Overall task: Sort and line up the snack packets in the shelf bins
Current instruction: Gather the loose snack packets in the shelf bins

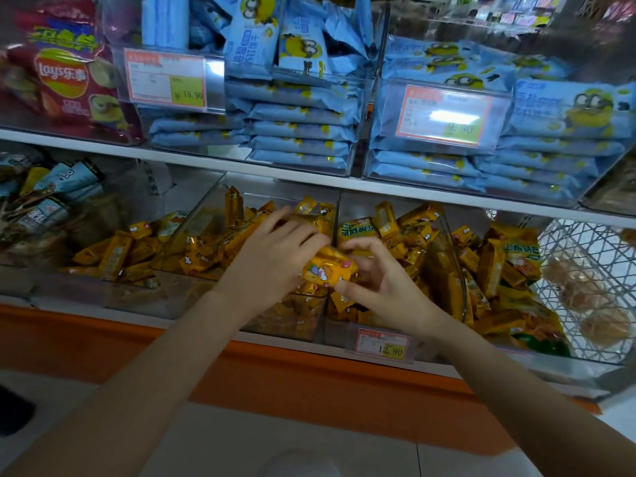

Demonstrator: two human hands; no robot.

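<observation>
Both hands meet at mid-frame over the clear bins (256, 194) of the lower shelf (192, 328). The right hand (382, 280) pinches a yellow packet (328, 266) between thumb and curled fingers; the left hand (275, 249) grips its other end. Loose yellow packets (213, 249) fill the bins behind. Blue packets (303, 129) lie stacked across the upper frame.

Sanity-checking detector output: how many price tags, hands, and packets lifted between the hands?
price tags: 3
hands (left hand, right hand): 2
yellow packet between the hands: 1
total: 6
</observation>
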